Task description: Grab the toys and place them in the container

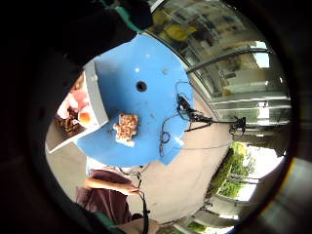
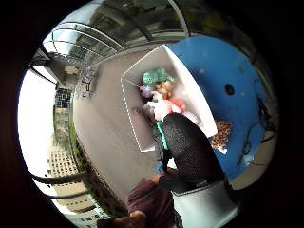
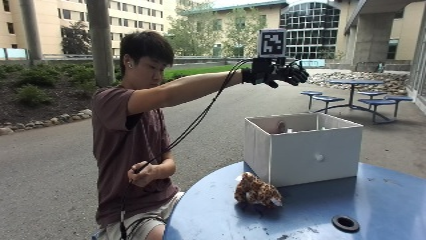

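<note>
My gloved right hand (image 3: pixel 283 74) is raised high above the white box container (image 3: pixel 303 150), its fingers loosely spread and holding nothing. One gloved finger (image 2: pixel 187 142) shows in the thumb side view, over the container (image 2: pixel 142 123). Inside the container lie several toys, among them a green one (image 2: pixel 156 77), an orange one (image 2: pixel 165 89) and a pink one (image 2: pixel 176 104). A brown spotted plush toy (image 3: pixel 257 192) lies on the blue table (image 3: pixel 373 200) just in front of the container's near corner; the same plush toy (image 1: pixel 126 127) shows beside the container (image 1: pixel 95 92).
The round blue table has a hole (image 3: pixel 345 223) near its middle. The person sits at the table's left edge, bare left hand (image 3: pixel 150 172) holding cables in the lap. Paved ground, a pole and picnic tables lie beyond.
</note>
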A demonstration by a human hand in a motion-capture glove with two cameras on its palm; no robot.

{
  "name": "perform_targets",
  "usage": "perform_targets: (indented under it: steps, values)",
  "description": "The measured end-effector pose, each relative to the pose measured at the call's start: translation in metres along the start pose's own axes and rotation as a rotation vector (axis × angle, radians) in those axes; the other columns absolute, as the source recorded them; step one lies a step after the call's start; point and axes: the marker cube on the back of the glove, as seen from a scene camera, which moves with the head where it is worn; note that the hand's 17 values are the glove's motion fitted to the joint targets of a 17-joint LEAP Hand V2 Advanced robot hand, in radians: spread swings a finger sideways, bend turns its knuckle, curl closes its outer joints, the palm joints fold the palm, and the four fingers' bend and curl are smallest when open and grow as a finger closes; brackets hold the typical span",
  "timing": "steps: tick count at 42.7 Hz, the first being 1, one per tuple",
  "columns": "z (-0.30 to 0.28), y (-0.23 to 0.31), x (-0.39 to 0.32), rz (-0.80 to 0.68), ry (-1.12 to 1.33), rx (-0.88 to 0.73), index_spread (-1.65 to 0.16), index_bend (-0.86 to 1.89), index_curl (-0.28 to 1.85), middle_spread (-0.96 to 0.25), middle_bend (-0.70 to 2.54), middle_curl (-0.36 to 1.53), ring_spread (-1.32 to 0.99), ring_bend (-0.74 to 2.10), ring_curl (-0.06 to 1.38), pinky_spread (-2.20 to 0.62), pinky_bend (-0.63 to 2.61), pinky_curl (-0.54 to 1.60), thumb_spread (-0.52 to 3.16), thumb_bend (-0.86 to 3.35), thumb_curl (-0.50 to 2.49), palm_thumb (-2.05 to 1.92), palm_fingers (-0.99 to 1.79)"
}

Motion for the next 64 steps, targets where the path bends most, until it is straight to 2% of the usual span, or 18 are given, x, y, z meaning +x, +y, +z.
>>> perform_targets:
  steps: [5, 7, 10, 14, 26, 38, 55, 64]
  values:
    - [0.012, 0.019, 0.047, 0.159, 0.037, -0.013, -0.18, 0.08, 0.21, -0.03, 0.18, 0.35, -0.03, 0.46, 0.36, 0.04, 0.83, 0.37, 1.31, -0.01, 0.36, 0.0, -0.13]
    - [0.017, 0.027, 0.062, 0.158, 0.047, -0.022, -0.17, 0.08, 0.2, -0.03, 0.18, 0.35, -0.03, 0.46, 0.36, 0.05, 0.83, 0.37, 1.32, -0.01, 0.36, 0.0, -0.13]
    - [0.027, 0.039, 0.079, 0.098, 0.07, -0.034, -0.17, 0.09, 0.2, -0.03, 0.18, 0.35, -0.03, 0.48, 0.36, 0.04, 0.83, 0.37, 1.32, -0.01, 0.35, 0.0, -0.13]
    - [0.04, 0.054, 0.09, -0.054, 0.022, -0.048, -0.17, 0.09, 0.19, -0.03, 0.18, 0.35, -0.03, 0.48, 0.36, 0.04, 0.84, 0.37, 1.32, -0.01, 0.35, 0.0, -0.13]
    - [0.081, 0.077, 0.13, -0.128, -0.006, -0.088, -0.17, 0.1, 0.19, -0.05, 0.18, 0.35, -0.04, 0.49, 0.36, 0.04, 0.83, 0.36, 1.32, -0.01, 0.33, 0.0, -0.12]
    - [0.125, 0.107, 0.154, -0.364, 0.04, -0.175, -0.19, 0.08, 0.18, -0.05, 0.16, 0.34, -0.05, 0.4, 0.34, 0.02, 0.74, 0.34, 1.33, 0.01, 0.35, 0.08, -0.29]
    - [0.205, 0.103, 0.166, -0.584, 0.171, -0.278, -0.23, 0.09, 0.17, -0.08, 0.13, 0.3, -0.07, 0.26, 0.31, 0.01, 0.62, 0.32, 1.29, -0.01, 0.36, 0.17, -0.26]
    - [0.242, 0.08, 0.169, -0.596, 0.085, -0.343, -0.23, 0.07, 0.16, -0.08, 0.12, 0.27, -0.07, 0.24, 0.32, 0.01, 0.61, 0.32, 1.26, -0.01, 0.36, 0.18, -0.24]
